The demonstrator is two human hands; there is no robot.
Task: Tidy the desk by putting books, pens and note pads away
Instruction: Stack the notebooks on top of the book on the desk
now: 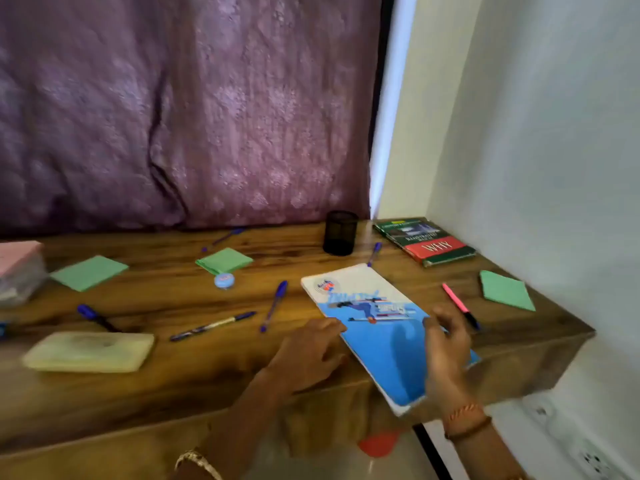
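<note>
Scanning from the left, the wooden surface [173, 382] carried a pink-topped stack [17, 268] at its far edge, a green note pad [89, 273], a dark blue pen [95, 317] and a pale yellow pouch [89, 351]. Further along lay a second green note pad [224, 260] with a small round blue-lidded pot [224, 280] touching its near corner, a thin purple pen [224, 238] near the curtain, a striped pen [213, 326] and a blue pen [274, 305].

The left hand [308, 355] rested with relaxed, spread fingers on the surface, fingertips touching the left edge of the blue-and-white book [374, 327]. That book lay slanted, its near corner hanging over the front edge. The right hand [446, 344] hovered over its right side with fingers loosely curled; blur hid whether it gripped the cover, so I could not tell.

Behind stood a black mesh pen holder [340, 233] with another blue pen [374, 253] beside it, then a green-and-red book [424, 241] in the corner, a pink pen [459, 304] and a third green note pad [506, 290].

Lifting the book well probably meant using the overhanging corner: thumb on top, fingers beneath, the left hand steadying the spine side, then carrying it level over the pink pen.
</note>
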